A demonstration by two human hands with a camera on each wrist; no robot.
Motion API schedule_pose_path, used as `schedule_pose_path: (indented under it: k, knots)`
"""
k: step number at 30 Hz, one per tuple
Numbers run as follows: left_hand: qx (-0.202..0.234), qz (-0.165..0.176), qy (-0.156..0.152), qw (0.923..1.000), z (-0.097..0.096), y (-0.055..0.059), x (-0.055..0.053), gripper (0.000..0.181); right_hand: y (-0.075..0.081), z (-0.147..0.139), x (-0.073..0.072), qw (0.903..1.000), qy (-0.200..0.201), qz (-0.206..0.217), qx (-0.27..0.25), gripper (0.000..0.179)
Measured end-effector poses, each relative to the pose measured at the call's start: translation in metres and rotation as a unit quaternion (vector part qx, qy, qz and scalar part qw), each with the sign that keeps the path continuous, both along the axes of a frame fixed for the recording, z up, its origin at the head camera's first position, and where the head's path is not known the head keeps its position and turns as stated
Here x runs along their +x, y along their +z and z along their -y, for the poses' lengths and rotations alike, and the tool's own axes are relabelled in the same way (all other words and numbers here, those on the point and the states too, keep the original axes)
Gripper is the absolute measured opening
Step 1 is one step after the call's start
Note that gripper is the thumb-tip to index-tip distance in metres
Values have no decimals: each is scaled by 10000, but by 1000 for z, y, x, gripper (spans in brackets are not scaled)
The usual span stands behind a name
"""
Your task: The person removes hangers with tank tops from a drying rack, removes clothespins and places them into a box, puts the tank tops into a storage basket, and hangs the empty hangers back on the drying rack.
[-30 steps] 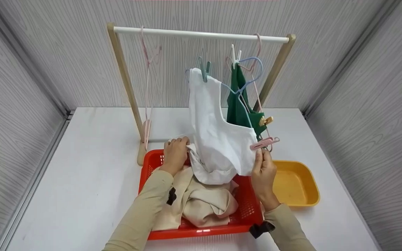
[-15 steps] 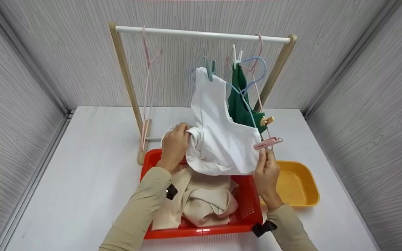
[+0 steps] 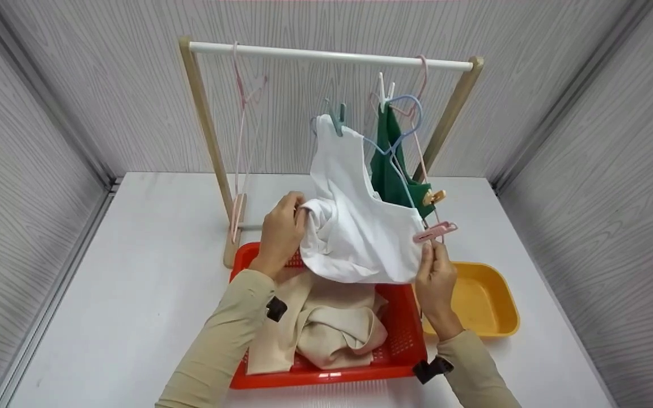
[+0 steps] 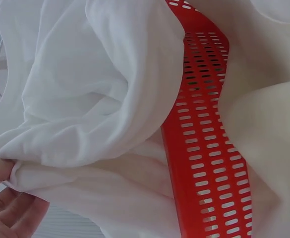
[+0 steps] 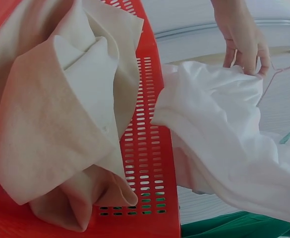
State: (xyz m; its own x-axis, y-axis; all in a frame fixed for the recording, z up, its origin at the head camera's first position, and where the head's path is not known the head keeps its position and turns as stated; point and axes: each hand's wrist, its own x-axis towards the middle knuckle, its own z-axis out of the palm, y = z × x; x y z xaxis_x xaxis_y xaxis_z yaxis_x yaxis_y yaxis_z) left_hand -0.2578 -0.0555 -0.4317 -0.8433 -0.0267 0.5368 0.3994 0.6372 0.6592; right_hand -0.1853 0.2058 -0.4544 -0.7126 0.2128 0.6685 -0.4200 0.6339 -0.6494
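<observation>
A white sleeveless top (image 3: pixel 355 232) hangs tilted on a blue hanger (image 3: pixel 386 152), lifted above the red basket. A teal clothespin (image 3: pixel 338 120) clips its upper shoulder, and a pink clothespin (image 3: pixel 435 232) sits at the lower right one. My left hand (image 3: pixel 282 229) pinches the bunched left edge of the cloth; the left wrist view shows the fold (image 4: pixel 80 148) between thumb and fingers. My right hand (image 3: pixel 437 283) grips the top's right corner just under the pink clothespin. In the right wrist view the white top (image 5: pixel 219 119) drapes past the basket, and my right hand is mostly hidden.
The red basket (image 3: pixel 326 378) holds beige cloth (image 3: pixel 340 334). A yellow tray (image 3: pixel 482 300) stands to its right. Behind, a rack's white rail (image 3: pixel 326 55) bears a bare pink hanger (image 3: pixel 240 113) at left and a clipped green garment (image 3: pixel 389 170) at right.
My left hand has risen, drawing the top's lower left edge up out of the basket. My right hand has shifted slightly right and keeps its grip.
</observation>
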Motion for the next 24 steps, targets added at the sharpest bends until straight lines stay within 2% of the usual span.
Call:
schedule_pose_path:
  k: [7,12,16,19,21,24]
  knots:
    - [818,-274,-210,9961,-2,23,4,8,1,0,1,10000,-34,-36,-10,16]
    - [944,-268,-337,9946,-6,39,14,8,1,-2,-2,9999,-102,-28,-59,15]
    - [1073,-269,-544,9924,-11,49,25,7,1,-3,-1,9999,5,41,-98,16]
    - [1164,-281,-791,9896,-17,52,35,6,0,-3,-1,9999,70,62,-77,16]
    - [1141,-162,-980,9885,-22,50,42,7,-1,-4,-1,10000,24,29,9,16]
    - [800,186,-1238,9889,-29,38,53,9,-3,-4,-1,9999,-16,-60,122,15]
